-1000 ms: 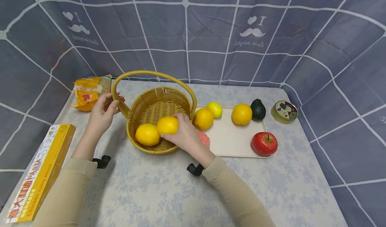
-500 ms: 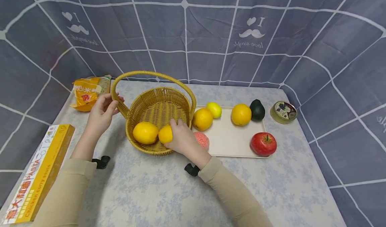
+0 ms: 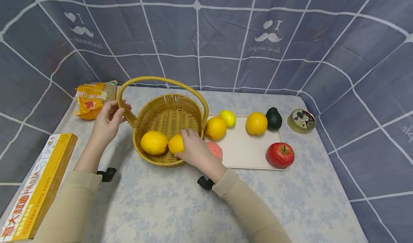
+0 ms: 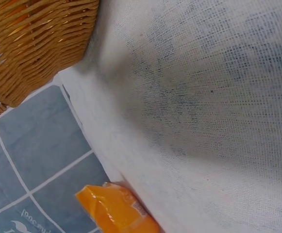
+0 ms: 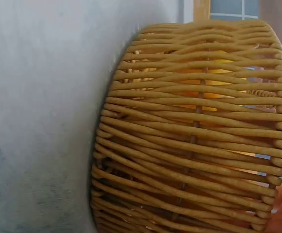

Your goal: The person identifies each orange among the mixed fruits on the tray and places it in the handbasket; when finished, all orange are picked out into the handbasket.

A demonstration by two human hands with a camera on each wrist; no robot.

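Blue-grey cloth table: right hand (image 3: 193, 150) grips a lemon (image 3: 176, 144) inside the basket (image 3: 167, 114), left hand (image 3: 108, 120) holds its handle (image 3: 124, 106)

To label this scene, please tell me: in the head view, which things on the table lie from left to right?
Pasta box → orange snack bag → wicker basket → small lemon → orange → avocado → round tin.

Both hands curl forward (left hand (image 3: 108, 123), right hand (image 3: 193, 150)).
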